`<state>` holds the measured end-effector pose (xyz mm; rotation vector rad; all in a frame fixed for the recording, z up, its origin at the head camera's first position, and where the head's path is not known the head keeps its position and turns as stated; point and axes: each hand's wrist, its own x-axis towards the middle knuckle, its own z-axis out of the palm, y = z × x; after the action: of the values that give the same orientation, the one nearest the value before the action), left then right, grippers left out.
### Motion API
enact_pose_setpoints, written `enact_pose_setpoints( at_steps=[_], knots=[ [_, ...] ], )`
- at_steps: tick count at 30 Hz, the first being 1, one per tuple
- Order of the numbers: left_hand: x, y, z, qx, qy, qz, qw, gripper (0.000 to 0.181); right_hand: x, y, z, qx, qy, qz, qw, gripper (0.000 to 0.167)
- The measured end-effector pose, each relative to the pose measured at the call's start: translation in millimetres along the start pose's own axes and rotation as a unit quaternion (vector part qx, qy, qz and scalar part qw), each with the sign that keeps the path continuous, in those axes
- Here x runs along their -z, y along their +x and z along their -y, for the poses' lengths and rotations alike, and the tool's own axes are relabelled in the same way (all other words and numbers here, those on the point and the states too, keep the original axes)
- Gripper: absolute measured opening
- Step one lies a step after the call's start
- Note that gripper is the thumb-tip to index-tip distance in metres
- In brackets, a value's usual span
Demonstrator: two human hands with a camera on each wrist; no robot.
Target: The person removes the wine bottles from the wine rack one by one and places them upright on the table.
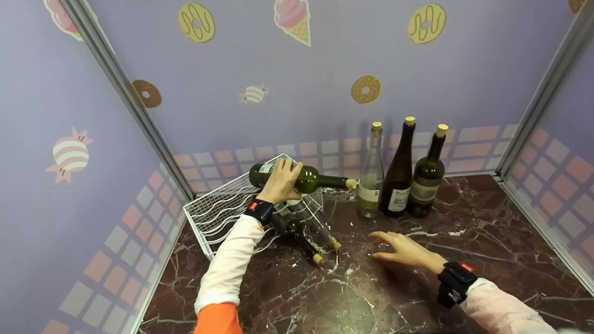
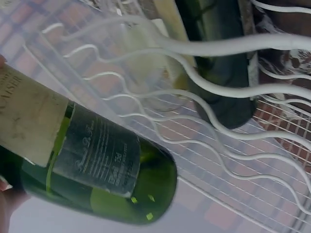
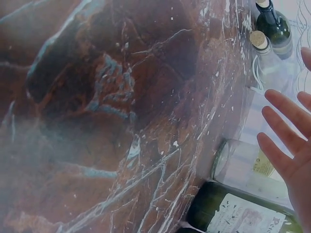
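My left hand grips a green bottle from above, fingers around its body, over the white wire rack. The bottle lies nearly level, its cork pointing right; in the left wrist view the green bottle's base is beside the rack's wavy wires. Below it, a dark bottle and a clear bottle lie in the rack, corked necks toward the front. My right hand hovers above the marbled table with spread fingers, holding nothing; the right wrist view shows that right hand too.
Right of the rack, a clear bottle, a tall dark bottle and a green bottle stand upright near the back wall. The marbled table extends in front, with side walls at left and right.
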<state>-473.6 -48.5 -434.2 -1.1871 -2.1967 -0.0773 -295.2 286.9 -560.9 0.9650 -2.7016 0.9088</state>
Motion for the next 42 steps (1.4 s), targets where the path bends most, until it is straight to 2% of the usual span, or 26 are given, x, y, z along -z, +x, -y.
enact_pose_setpoints(
  at_steps=[5,9,16,21,28,34,39,42],
  knots=[
    [13.0,0.6,-15.7,-0.009,0.004,-0.006,0.9999,0.081,3,-1.7,0,-0.010,0.003,-0.005,0.9999,0.052],
    [20.9,-0.4,-30.2,-0.015,-0.009,-0.017,0.9997,0.083,5,-2.9,-1,-0.015,-0.003,-0.011,0.9998,0.049],
    [31.3,-2.8,-60.0,-0.033,-0.044,-0.061,0.9966,0.080,10,-1.8,0,-0.011,-0.002,-0.029,0.9995,0.046],
    [37.2,-4.8,-81.8,-0.026,-0.056,-0.090,0.9939,0.081,9,-0.7,-1,0.010,0.010,-0.037,0.9992,0.044],
    [47.7,-7.5,-108.3,0.001,-0.083,-0.108,0.9907,0.079,9,2.3,1,-0.002,0.015,-0.037,0.9992,0.045],
    [48.1,-10.9,-129.2,0.027,-0.156,-0.146,0.9766,0.071,11,2.7,2,-0.003,0.010,-0.041,0.9991,0.046],
    [45.1,-18.2,-143.3,0.066,-0.216,-0.143,0.9637,0.071,11,1.9,1,0.006,0.012,-0.045,0.9989,0.046],
    [41.7,-23.5,-150.6,0.102,-0.254,-0.146,0.9508,0.071,11,1.5,1,0.005,0.019,-0.043,0.9989,0.045]
  ],
)
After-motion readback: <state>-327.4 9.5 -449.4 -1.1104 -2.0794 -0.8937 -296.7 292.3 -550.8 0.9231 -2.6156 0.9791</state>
